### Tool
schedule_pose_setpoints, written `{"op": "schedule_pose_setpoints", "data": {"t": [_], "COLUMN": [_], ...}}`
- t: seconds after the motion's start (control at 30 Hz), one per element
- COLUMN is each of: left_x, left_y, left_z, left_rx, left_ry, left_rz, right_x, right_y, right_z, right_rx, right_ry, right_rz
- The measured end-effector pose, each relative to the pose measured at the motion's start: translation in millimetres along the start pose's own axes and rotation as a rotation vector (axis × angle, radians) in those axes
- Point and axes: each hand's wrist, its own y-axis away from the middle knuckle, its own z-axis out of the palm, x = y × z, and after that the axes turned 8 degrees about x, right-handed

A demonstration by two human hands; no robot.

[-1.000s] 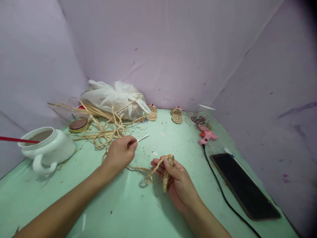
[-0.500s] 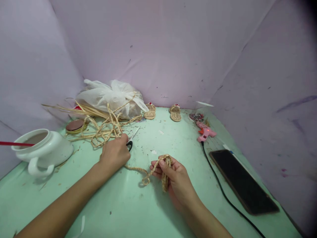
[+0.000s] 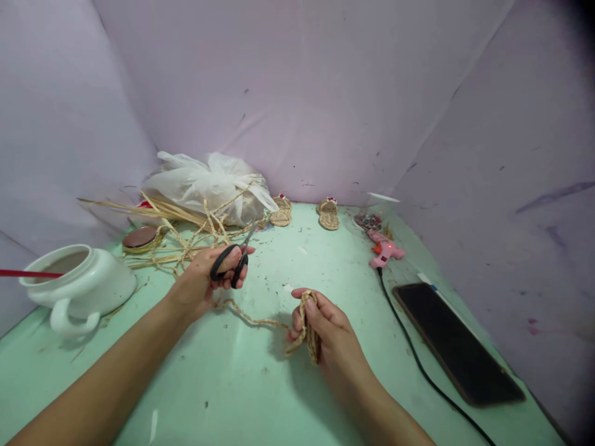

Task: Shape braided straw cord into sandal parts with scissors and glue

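My left hand (image 3: 204,272) is closed on a pair of black-handled scissors (image 3: 239,269), whose blades point up and away from me. My right hand (image 3: 332,331) pinches a folded bundle of braided straw cord (image 3: 309,328) between thumb and fingers. From that bundle a single length of the cord runs left across the table and passes beneath my left hand. Behind the left hand lies a loose tangle of the same braid (image 3: 211,232), beside a bundle of flat straw strands (image 3: 171,210).
A white pot (image 3: 93,285) with a red stick stands at left. Behind are a white plastic bag (image 3: 209,183), a round tin (image 3: 139,238) and two small woven slippers (image 3: 328,217), (image 3: 281,214). At right lie a pink glue gun (image 3: 385,248), its black cord and a phone (image 3: 458,344).
My left hand has lifted the scissors off the table and turned them upward. My right hand stays nearly in place, and the small loop of cord beside it has shifted closer to the bundle.
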Motion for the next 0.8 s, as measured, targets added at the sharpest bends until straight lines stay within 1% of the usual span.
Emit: {"op": "schedule_pose_setpoints", "data": {"t": [0.03,0.1,0.2,0.3,0.37,0.5,0.63,0.8], "left_x": [-0.5,-1.0,-1.2,-3.6,-7.1,-15.2,-18.9,-15.4], "left_y": [4.3,14.0,27.2,32.5,31.6,27.8,27.9,30.7], "left_z": [3.5,11.2,21.0,25.1,24.8,21.8,21.5,22.8], "left_rx": [-0.051,-0.134,-0.204,-0.251,-0.25,-0.263,-0.298,-0.358], "left_ry": [-0.116,-0.418,-0.861,-1.118,-1.208,-1.28,-1.327,-1.383], "left_rz": [0.084,0.26,0.502,0.674,0.749,0.851,0.858,0.827], "right_x": [-0.4,-1.9,-5.6,-8.4,-9.0,-8.4,-7.4,-5.5], "right_y": [-0.3,-0.6,-0.4,-0.1,-0.4,-1.2,-0.4,0.7], "right_z": [-0.4,-1.0,-1.4,-1.5,-1.5,-1.8,-2.4,-3.0], "right_rx": [-0.003,-0.011,-0.022,-0.037,-0.049,-0.059,-0.064,-0.065], "right_ry": [-0.009,-0.038,-0.079,-0.079,-0.068,-0.046,-0.014,0.004], "right_rz": [0.01,0.033,0.058,0.059,0.059,0.054,0.038,0.05]}}
